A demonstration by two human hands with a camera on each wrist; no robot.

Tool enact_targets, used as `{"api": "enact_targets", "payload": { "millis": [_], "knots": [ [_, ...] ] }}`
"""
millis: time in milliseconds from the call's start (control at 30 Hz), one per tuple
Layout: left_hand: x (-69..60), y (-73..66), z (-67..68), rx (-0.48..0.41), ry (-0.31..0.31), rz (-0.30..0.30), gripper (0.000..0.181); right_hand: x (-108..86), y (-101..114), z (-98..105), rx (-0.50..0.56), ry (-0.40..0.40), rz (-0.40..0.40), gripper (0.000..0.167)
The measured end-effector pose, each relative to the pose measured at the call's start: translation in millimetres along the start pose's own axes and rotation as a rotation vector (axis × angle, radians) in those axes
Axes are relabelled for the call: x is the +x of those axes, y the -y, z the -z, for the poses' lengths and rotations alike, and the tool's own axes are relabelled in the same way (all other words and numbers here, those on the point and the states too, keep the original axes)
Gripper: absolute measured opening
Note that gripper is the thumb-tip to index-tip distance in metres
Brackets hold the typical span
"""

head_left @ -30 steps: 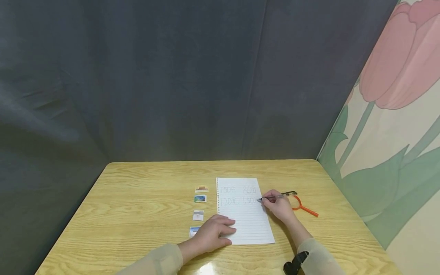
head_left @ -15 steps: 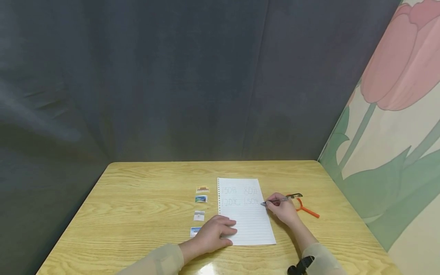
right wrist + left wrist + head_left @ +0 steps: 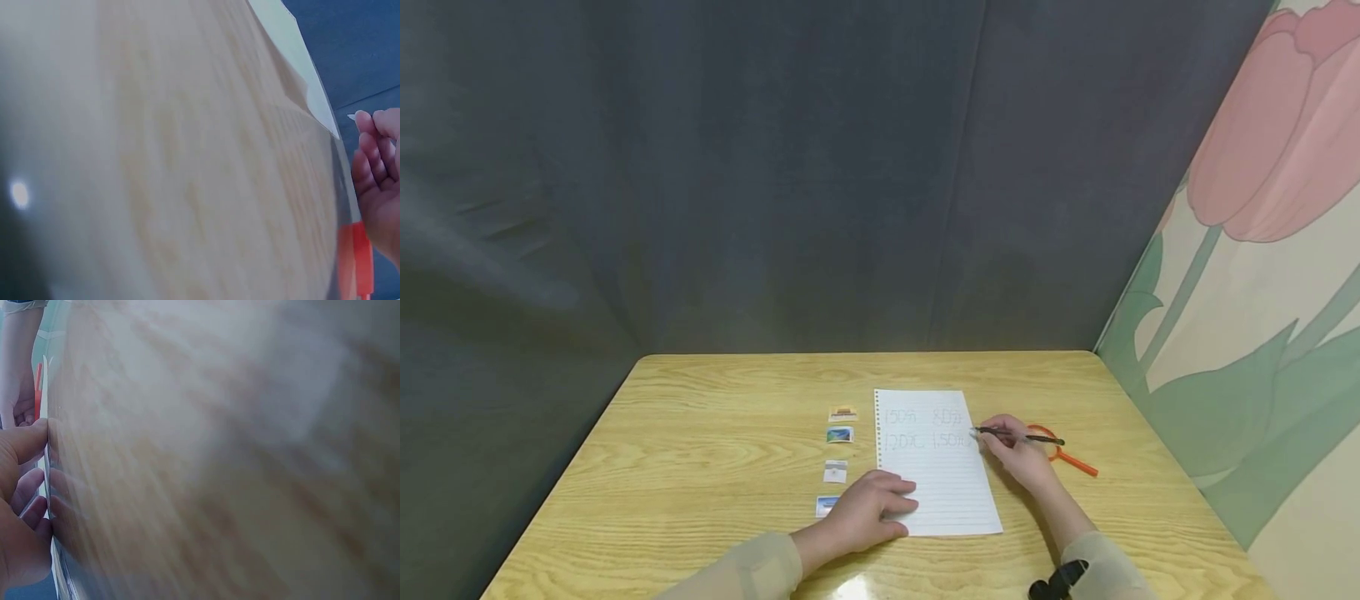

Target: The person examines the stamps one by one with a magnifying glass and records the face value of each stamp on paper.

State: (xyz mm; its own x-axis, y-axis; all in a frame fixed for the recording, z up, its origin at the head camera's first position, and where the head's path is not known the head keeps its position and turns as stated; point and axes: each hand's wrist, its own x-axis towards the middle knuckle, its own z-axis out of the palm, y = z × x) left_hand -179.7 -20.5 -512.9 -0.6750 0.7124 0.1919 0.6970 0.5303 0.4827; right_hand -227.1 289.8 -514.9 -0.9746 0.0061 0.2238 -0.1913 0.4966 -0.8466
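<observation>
A lined sheet of paper (image 3: 943,500) with punched holes along its left edge lies on the table, bearing two rows of handwritten figures and characters. My left hand (image 3: 872,507) rests on the sheet's lower left part, fingers spread and relaxed. At the right edge of the sheet, my right hand (image 3: 1017,457) pinches a dark pen (image 3: 1041,438) between thumb and fingers. The pen's tip is close to the end of the second row; whether it touches the paper I cannot tell. In the right wrist view the pen tip (image 3: 352,117) pokes out past the fingertips.
An orange magnifying glass (image 3: 1078,467) lies right of my right hand, its ring partly covered. Left of the sheet, several small stamp-like pictures stand in a column: a yellow one (image 3: 842,414), a blue-green one (image 3: 840,435), a pale one (image 3: 835,472), and a blue one (image 3: 826,505) partly behind my left hand.
My right hand has shifted a little to the right, past the end of the second row. The pen has tipped, its back end now lower than its tip in view. My left hand stays put.
</observation>
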Motion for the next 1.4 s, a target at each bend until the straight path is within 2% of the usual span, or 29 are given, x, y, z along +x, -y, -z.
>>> {"api": "enact_targets", "payload": {
  "millis": [233,333,433,567,667,733,833,1100,1267,1400],
  "knots": [
    [0.9,-1.7,0.7,0.013,0.016,0.024,0.037,-2.5,7,7,0.105,0.048,0.132,0.025],
    [1.7,-3.0,2.0,0.015,0.017,0.025,0.037,-2.3,6,9,0.243,0.116,0.112,0.028],
    [2.4,-3.9,3.7,-0.008,0.017,0.036,0.036,-1.8,2,10,0.445,0.18,0.027,0.029],
    [3.8,-3.4,7.0,-0.055,-0.014,0.048,0.036,-2.8,-1,14,0.681,0.219,-0.028,0.033],
    [4.4,-1.3,11.1,-0.096,-0.058,0.052,0.035,-4.4,-1,19,0.749,0.221,-0.012,0.032],
    [3.1,1.1,15.2,-0.136,-0.086,0.063,0.034,-5.7,0,25,0.714,0.208,-0.011,0.03],
    [-1.8,6.8,22.2,-0.193,-0.124,0.084,0.035,-8.2,-1,38,0.589,0.161,-0.019,0.029],
    [-19.7,23.5,40.7,-0.263,-0.225,0.134,0.036,-19.0,-19,92,0.118,-0.055,0.018,0.036],
    [-30.7,36.1,46.4,-0.284,-0.273,0.173,0.035,-27.9,-32,120,-0.171,-0.184,-0.076,0.036],
    [-38.6,43.3,53.0,-0.3,-0.306,0.232,0.035,-37.2,-42,132,-0.291,-0.209,-0.143,0.035]
  ]
}}
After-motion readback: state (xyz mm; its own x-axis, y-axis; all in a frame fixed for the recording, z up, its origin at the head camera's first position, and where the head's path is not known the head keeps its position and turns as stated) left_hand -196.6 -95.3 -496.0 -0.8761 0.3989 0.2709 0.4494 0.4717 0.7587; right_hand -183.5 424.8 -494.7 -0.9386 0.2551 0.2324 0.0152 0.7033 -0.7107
